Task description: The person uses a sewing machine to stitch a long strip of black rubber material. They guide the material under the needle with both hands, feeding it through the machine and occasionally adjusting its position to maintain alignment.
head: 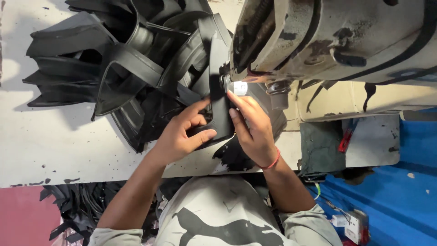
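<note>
Black leather piece (pixel 220 114) is lying on the white worktable (pixel 54 150), right under the head of the worn sewing machine (pixel 327 41). I am pinching its lower edge with my left hand (pixel 182 134), thumb and fingers closed on it, and pressing my right hand (pixel 252 125), fingers together, against its right side. More black cut pieces (pixel 118 59) are piling up beyond.
</note>
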